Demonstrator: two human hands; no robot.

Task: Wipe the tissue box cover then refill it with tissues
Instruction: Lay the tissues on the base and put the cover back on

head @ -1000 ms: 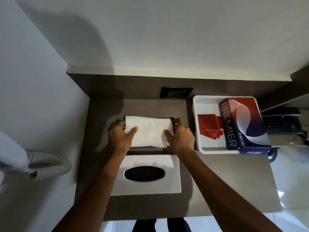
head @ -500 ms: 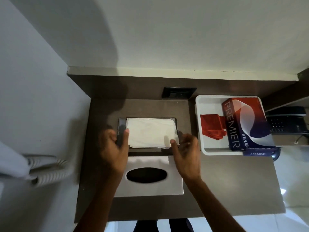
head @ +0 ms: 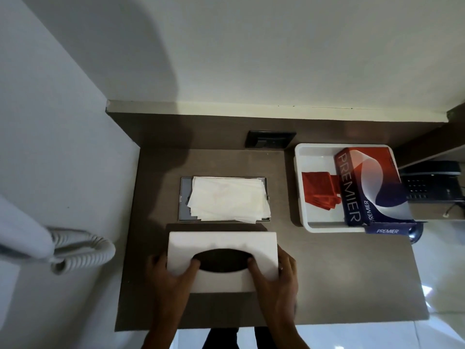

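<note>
The white tissue box cover (head: 222, 241) with a dark oval slot lies near the front of the brown table. My left hand (head: 171, 280) grips its left end and my right hand (head: 274, 278) grips its right end, thumbs at the slot's edges. Behind it a stack of white tissues (head: 229, 200) rests on the flat grey base plate (head: 185, 197), slightly fanned out. A red cloth (head: 319, 190) lies in the white tray (head: 300, 157) at the right, beside a blue and red Premier tissue carton (head: 372, 187).
A black wall socket (head: 270, 139) sits at the back of the table. A dark telephone (head: 432, 185) stands on a shelf to the right. A white coiled cord (head: 83, 250) and handset hang at the left wall. The table's front edge is close below my hands.
Both hands left the tissue stack, which now lies on the base plate, and came back toward me to take hold of the cover's two ends.
</note>
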